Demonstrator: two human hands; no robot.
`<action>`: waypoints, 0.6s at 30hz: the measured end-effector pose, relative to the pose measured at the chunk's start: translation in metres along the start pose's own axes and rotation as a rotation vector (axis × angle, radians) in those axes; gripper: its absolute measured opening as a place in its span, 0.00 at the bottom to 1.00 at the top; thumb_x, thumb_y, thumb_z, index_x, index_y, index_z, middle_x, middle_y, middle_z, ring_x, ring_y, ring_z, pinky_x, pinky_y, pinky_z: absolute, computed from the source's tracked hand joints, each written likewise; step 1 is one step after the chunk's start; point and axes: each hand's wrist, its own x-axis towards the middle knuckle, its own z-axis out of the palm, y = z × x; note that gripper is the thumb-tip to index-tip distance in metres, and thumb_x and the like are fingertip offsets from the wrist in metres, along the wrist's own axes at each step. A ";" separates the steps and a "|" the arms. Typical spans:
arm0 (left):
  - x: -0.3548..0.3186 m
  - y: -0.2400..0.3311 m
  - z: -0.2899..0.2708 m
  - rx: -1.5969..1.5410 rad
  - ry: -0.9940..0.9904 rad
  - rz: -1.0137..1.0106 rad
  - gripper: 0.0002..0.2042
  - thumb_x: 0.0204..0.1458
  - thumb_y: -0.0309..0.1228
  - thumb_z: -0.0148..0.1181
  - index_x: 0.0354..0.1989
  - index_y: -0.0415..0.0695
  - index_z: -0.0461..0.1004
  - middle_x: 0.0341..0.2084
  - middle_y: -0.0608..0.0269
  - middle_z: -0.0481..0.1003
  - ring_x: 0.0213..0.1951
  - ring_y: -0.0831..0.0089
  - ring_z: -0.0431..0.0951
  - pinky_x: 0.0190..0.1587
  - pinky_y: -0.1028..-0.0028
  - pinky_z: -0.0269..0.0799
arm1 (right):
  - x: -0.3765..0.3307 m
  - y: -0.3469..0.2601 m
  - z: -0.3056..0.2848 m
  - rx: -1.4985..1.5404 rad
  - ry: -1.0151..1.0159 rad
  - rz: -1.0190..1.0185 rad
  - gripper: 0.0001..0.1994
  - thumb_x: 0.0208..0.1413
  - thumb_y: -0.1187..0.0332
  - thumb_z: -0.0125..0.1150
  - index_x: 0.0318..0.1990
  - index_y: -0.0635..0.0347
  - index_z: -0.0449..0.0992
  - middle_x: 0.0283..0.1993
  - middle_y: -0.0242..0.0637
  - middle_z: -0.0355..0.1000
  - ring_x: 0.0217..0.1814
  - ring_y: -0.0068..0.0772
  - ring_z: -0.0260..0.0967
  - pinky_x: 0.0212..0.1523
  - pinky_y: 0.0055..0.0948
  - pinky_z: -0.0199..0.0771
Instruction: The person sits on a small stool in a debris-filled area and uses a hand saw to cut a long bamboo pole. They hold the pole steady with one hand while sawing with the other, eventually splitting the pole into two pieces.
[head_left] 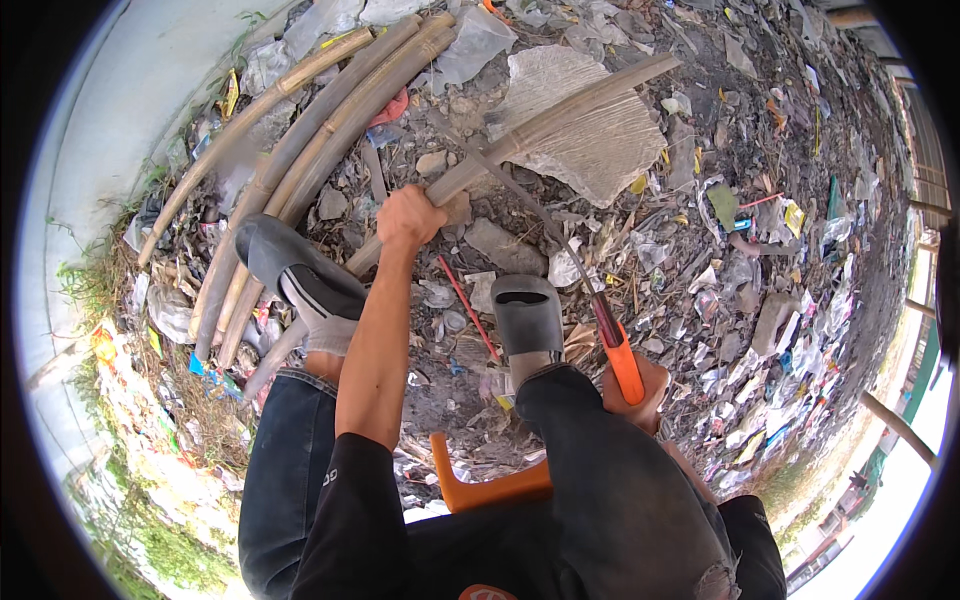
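Observation:
My left hand grips a long bamboo pole that runs from the upper right down under my left foot. That foot, in a grey slipper, presses on the pole. My right hand is closed on the orange handle of a hand saw. Its thin blade reaches up and left and lies across the pole just right of my left hand. My right foot, in another grey slipper, rests on the ground between the pole and the saw handle.
Several more bamboo poles lie bundled at the upper left beside a pale curved wall. Dark ground is strewn with plastic litter and a torn woven sack. An orange stool edge shows between my legs.

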 end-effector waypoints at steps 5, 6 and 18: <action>0.007 -0.012 -0.003 0.035 0.074 -0.004 0.20 0.45 0.39 0.62 0.45 0.43 0.85 0.42 0.41 0.83 0.48 0.46 0.84 0.53 0.56 0.79 | 0.022 0.030 -0.012 0.059 -0.052 -0.035 0.08 0.46 0.76 0.66 0.23 0.63 0.72 0.17 0.41 0.68 0.15 0.41 0.67 0.19 0.34 0.66; 0.007 -0.013 -0.003 0.033 0.075 0.003 0.20 0.45 0.39 0.62 0.45 0.43 0.85 0.42 0.41 0.83 0.48 0.46 0.83 0.53 0.55 0.79 | 0.014 0.021 -0.013 0.024 -0.092 -0.110 0.08 0.46 0.74 0.68 0.24 0.62 0.72 0.19 0.41 0.69 0.16 0.43 0.69 0.20 0.36 0.68; 0.010 -0.017 -0.002 -0.004 0.052 0.023 0.22 0.45 0.42 0.63 0.46 0.42 0.85 0.41 0.38 0.82 0.48 0.43 0.83 0.53 0.52 0.78 | 0.039 -0.008 0.018 0.106 -0.073 -0.117 0.03 0.46 0.75 0.67 0.27 0.62 0.77 0.18 0.41 0.68 0.16 0.42 0.69 0.20 0.37 0.69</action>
